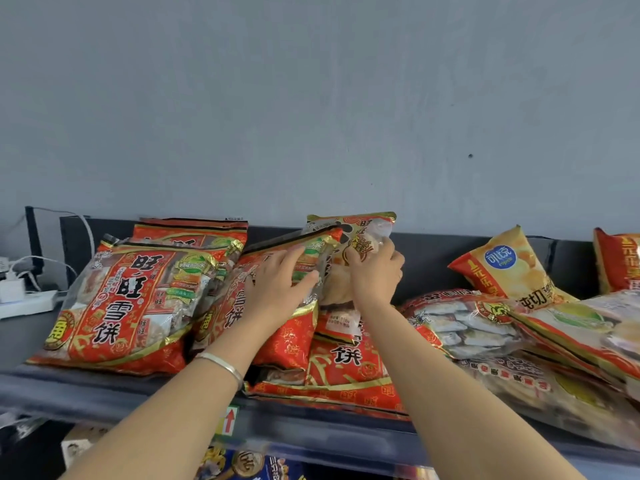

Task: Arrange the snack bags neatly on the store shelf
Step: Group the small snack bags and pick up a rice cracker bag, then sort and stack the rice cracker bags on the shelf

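Head view, top shelf (104, 393) of a store rack against a grey wall (311, 98).

Centre of frame: the left grip (277, 285), fingers spread and nearly straight, presses flat on a tilted red snack bag (235, 299). Just to its right, the right grip (375, 275) pinches a small upright snack bag (360, 230) with curled fingers. Both bags lean over a flat red bag (346, 368) near the shelf's front edge.

Left of centre: a large red bag (121, 299) leans on another red bag (194, 233) behind it.

Right of frame: clear-windowed bags (467, 323) lie overlapped and a yellow chip bag (509, 271) stands tilted.

A silver bracelet (221, 363) circles the left wrist. A white power strip (24, 306) sits at the far left.
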`<action>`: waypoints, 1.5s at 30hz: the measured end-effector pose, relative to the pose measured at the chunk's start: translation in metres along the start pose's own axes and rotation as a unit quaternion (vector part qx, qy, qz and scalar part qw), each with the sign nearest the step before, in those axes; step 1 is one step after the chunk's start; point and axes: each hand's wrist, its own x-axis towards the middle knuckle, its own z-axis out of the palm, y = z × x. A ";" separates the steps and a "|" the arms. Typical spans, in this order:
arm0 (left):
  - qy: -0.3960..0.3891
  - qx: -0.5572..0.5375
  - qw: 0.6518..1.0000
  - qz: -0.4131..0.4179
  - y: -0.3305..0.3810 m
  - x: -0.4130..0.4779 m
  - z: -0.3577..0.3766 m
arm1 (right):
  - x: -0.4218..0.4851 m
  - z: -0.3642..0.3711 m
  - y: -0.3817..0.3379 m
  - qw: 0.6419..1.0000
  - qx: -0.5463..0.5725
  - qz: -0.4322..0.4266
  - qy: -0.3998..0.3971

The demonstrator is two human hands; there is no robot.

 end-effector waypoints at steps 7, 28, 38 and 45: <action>-0.047 0.137 0.989 -0.012 0.030 -0.002 0.003 | 0.002 0.011 0.020 0.931 0.245 0.207 -0.172; -0.118 -0.209 0.966 0.092 0.170 -0.001 0.078 | 0.081 -0.157 0.030 0.950 0.284 0.113 0.063; -0.159 -0.252 0.942 0.155 0.204 0.013 0.138 | 0.080 -0.199 0.063 0.916 0.292 0.168 0.215; -0.217 -0.303 0.909 0.186 0.232 -0.004 0.148 | 0.083 -0.221 0.065 0.939 0.161 0.190 0.235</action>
